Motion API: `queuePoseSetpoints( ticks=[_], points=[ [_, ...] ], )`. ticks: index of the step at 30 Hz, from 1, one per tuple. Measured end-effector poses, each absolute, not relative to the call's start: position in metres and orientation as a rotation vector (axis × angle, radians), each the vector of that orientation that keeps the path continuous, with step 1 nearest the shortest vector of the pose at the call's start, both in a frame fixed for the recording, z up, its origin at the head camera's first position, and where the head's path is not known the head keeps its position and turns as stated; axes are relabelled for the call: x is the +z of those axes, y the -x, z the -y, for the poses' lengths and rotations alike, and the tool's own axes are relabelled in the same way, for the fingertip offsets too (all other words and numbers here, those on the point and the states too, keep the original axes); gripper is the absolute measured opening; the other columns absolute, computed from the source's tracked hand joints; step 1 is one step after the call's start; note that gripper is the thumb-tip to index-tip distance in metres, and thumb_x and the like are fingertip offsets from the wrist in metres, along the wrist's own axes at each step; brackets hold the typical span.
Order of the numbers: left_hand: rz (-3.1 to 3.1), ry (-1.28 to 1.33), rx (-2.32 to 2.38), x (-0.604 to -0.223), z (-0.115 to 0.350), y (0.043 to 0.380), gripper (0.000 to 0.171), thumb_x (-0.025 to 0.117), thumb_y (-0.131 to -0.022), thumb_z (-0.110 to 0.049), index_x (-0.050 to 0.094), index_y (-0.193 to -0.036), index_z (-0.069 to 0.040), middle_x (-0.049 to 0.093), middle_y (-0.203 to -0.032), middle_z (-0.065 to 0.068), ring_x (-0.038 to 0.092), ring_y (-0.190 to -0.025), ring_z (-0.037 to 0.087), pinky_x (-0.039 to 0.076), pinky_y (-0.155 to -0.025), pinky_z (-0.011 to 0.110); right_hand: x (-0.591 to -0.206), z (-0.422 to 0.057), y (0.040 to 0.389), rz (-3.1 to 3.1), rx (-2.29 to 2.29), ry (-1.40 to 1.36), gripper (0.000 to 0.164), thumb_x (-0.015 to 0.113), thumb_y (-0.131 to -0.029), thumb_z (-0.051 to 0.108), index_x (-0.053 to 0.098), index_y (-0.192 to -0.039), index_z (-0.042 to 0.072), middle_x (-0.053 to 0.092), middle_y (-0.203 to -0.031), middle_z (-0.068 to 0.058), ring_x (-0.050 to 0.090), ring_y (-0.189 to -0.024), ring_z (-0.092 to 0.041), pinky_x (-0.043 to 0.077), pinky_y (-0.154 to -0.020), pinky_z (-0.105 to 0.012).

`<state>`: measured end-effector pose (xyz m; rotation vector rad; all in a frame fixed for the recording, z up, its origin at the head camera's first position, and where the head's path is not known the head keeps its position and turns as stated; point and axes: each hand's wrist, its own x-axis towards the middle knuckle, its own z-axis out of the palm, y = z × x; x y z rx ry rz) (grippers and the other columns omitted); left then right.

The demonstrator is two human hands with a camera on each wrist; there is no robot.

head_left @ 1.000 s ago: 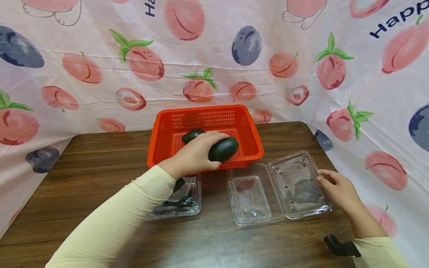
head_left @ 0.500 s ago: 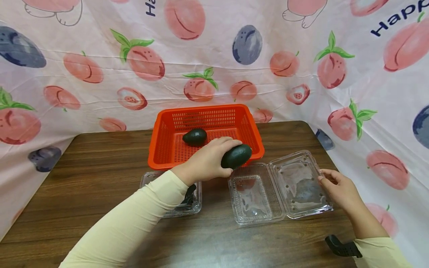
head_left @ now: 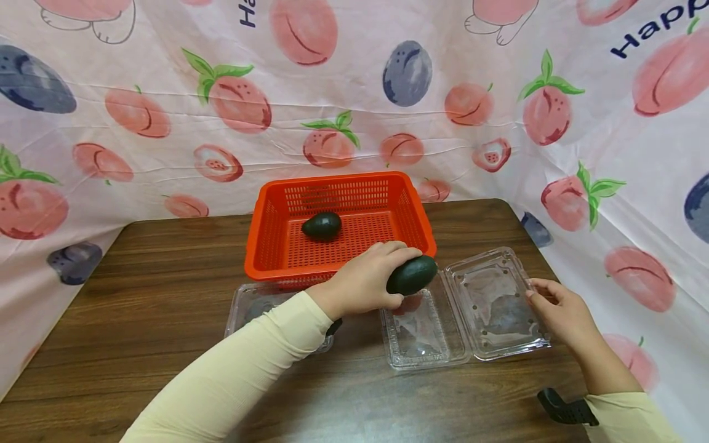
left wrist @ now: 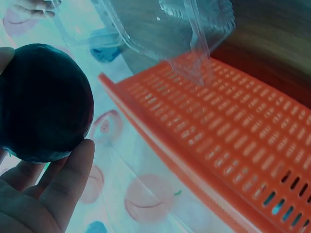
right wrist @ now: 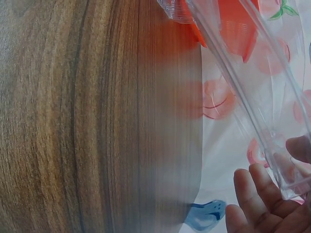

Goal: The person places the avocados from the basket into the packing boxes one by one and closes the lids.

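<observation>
A dark green avocado [head_left: 412, 275] is gripped in my left hand [head_left: 368, 280], held above the near right corner of the orange basket and the back of a clear plastic clamshell box [head_left: 418, 332]. In the left wrist view the fingers curl round the avocado [left wrist: 46, 102]. The clamshell lies open, its vented lid [head_left: 493, 307] folded out to the right. My right hand [head_left: 562, 311] pinches the lid's right edge; the right wrist view shows thumb and fingers on either side of that lid [right wrist: 243, 92]. A second avocado [head_left: 322, 226] lies in the orange basket [head_left: 256, 246].
Left of the open box sits another clear clamshell [head_left: 240, 304], partly hidden by my left sleeve, with something dark by it. All stand on a brown wooden table [head_left: 138, 295]. A fruit-print cloth [head_left: 354, 80] hangs behind and at the right.
My left hand has carried the avocado right and toward me, from over the basket to the back of the open clamshell. The right hand stays at the lid.
</observation>
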<state>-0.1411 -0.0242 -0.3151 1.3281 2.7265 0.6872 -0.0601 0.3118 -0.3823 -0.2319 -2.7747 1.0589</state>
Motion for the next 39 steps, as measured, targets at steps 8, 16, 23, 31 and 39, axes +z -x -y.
queuePoseSetpoints(
  ticks=[8,16,23,31,39],
  points=[
    [-2.701,-1.363,0.64,-0.323,0.012,0.133,0.068,0.079,-0.076,-0.018,0.051,-0.137,-0.018,0.053,-0.129,0.005,0.05,-0.111,0.021,0.047,-0.092,0.033,-0.382,-0.311,0.06,2.788,1.019,0.241,0.04,0.054,-0.097,0.021,0.056,-0.123,-0.009,0.063,-0.111,-0.03,0.053,-0.082,-0.005,0.042,-0.065,-0.018],
    [-2.687,-1.398,0.596,-0.335,0.003,0.128,0.072,0.079,-0.074,-0.016,0.049,-0.139,-0.019,0.054,-0.127,0.003,0.05,-0.112,0.019,0.047,-0.09,0.032,-0.382,-0.312,0.059,2.772,1.033,0.224,0.039,0.055,-0.096,0.02,0.056,-0.123,-0.009,0.064,-0.108,-0.029,0.046,-0.075,0.01,0.042,-0.064,-0.018],
    [-2.685,-1.39,0.582,-0.343,-0.001,0.126,0.071,0.079,-0.073,-0.017,0.05,-0.138,-0.019,0.055,-0.129,0.002,0.049,-0.115,0.02,0.047,-0.091,0.032,-0.383,-0.312,0.058,2.758,1.045,0.211,0.039,0.055,-0.096,0.02,0.057,-0.122,-0.009,0.064,-0.106,-0.029,0.044,-0.073,0.015,0.042,-0.063,-0.018],
    [-2.714,-1.36,0.556,-0.352,-0.006,0.125,0.071,0.08,-0.072,-0.017,0.051,-0.136,-0.02,0.055,-0.126,0.002,0.051,-0.109,0.019,0.048,-0.086,0.031,-0.382,-0.313,0.057,2.75,1.059,0.205,0.039,0.055,-0.096,0.019,0.056,-0.122,-0.009,0.064,-0.107,-0.03,0.045,-0.073,0.014,0.042,-0.063,-0.017],
    [-2.755,-1.283,0.526,-0.361,-0.011,0.122,0.071,0.081,-0.072,-0.02,0.051,-0.136,-0.022,0.054,-0.126,0.002,0.052,-0.107,0.019,0.05,-0.081,0.032,-0.383,-0.313,0.056,2.754,1.064,0.211,0.039,0.054,-0.096,0.019,0.056,-0.123,-0.009,0.064,-0.108,-0.029,0.045,-0.073,0.013,0.043,-0.063,-0.019]
  ],
)
